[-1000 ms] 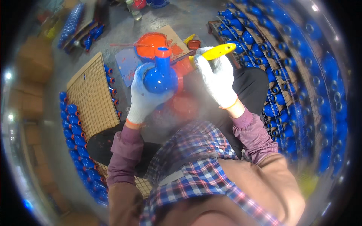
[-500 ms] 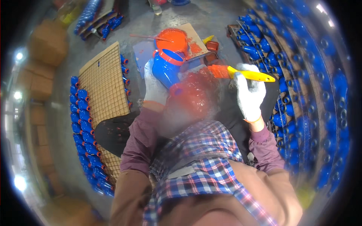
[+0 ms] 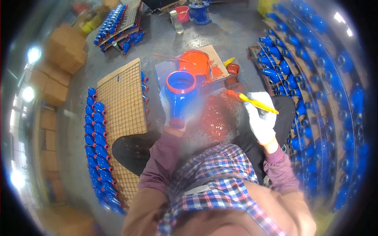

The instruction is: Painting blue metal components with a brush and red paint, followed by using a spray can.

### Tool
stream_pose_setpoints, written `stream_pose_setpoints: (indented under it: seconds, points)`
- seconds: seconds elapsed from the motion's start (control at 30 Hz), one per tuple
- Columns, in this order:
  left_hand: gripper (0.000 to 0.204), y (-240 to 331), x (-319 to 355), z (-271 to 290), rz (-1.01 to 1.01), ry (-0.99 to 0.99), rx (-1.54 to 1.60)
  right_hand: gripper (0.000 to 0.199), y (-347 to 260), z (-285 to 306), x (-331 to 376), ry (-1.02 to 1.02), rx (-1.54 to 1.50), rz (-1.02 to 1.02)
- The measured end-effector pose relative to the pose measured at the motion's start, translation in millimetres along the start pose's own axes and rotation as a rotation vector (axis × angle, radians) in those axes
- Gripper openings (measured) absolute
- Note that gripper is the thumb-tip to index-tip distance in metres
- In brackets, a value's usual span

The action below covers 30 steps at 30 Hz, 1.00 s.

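My left hand (image 3: pixel 164 105), in a white glove, is closed around a blue, bottle-shaped hollow piece (image 3: pixel 180 103). Its wide mouth has an orange-red rim and tilts up toward me; its narrow lower end is also reddish. My right hand (image 3: pixel 260 122), gloved in white too, grips a yellow-handled paintbrush (image 3: pixel 260 104). The bristles are coated red and point left, apart from the blue piece. Beyond the piece is a round container of orange-red paint (image 3: pixel 200 59) with a thin stick lying across it. A blurred, wet-looking red patch (image 3: pixel 218 120) covers the view between my hands.
Wire mesh on a brown board (image 3: pixel 123 100) lies at left, with rows of blue pieces (image 3: pixel 96 145) along it. Racks of blue pieces (image 3: pixel 281 72) fill the right. Farther off are a bottle (image 3: pixel 176 23), a red bucket (image 3: pixel 182 13) and cardboard boxes (image 3: pixel 65 51).
The blue piece has turned so its mouth now faces up toward me. The brush has tilted, its handle end lower. The whole view has shifted, showing more floor at the far side.
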<state>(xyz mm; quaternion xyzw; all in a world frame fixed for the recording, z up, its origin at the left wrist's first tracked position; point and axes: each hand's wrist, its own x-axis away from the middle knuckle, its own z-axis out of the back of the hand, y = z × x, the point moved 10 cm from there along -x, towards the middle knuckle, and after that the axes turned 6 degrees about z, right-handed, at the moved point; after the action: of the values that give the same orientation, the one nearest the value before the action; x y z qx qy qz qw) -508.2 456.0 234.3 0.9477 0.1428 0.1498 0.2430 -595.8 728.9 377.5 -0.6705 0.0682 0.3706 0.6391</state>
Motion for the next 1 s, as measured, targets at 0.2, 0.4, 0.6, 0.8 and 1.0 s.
stream_pose_setpoints:
  seconds: [0.2,0.4,0.6,0.8,1.0]
  points:
    - [0.096,1,11,-18,0.088,0.045,0.313,0.025,-20,-1,-15,-0.037,0.134,0.168]
    - [0.089,52,67,-96,0.140,-0.273,0.280,0.038,-72,-24,-40,-0.184,0.514,0.526]
    - [0.065,181,151,-103,-0.243,-0.317,0.227,0.050,-93,-64,-69,-0.286,0.490,0.639]
    - [0.058,322,248,-54,-0.863,-0.163,-0.077,0.046,-104,-115,-79,-0.408,0.447,0.736]
    - [0.067,320,276,71,-0.653,-0.047,0.154,0.051,-83,-230,-86,-0.546,0.313,0.609]
